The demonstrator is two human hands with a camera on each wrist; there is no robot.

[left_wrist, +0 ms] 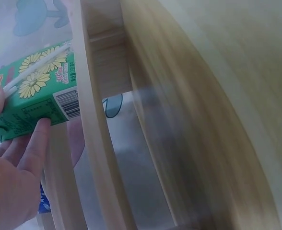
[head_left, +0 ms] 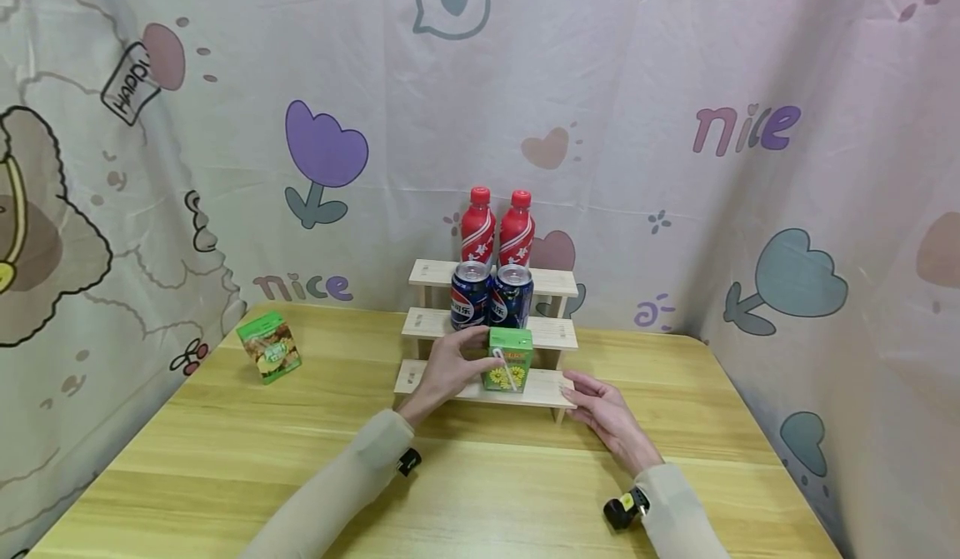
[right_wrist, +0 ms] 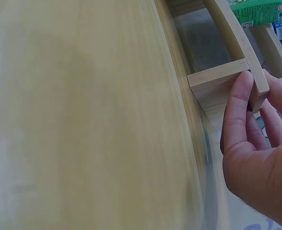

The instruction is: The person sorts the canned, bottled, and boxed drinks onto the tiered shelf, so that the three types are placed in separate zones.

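Note:
My left hand (head_left: 448, 366) holds a green drink carton (head_left: 517, 351) with yellow flowers and a white straw on its front. Upright, the carton is at the lowest step of a three-tier wooden rack (head_left: 552, 386). In the left wrist view, the thumb is at the front of the carton (left_wrist: 45, 84) and fingers lie along its side. My right hand (head_left: 606, 417) grips the right end of that lowest step. The right wrist view has its thumb and fingers on either side of the board end (right_wrist: 257, 84).
Two dark blue cola cans (head_left: 469, 299) stand on the middle step. Two red bottles (head_left: 478, 230) are on the top step. Another carton (head_left: 270, 347), green and brown, sits at the table's (head_left: 330, 459) far left. A patterned curtain (head_left: 600, 67) hangs behind.

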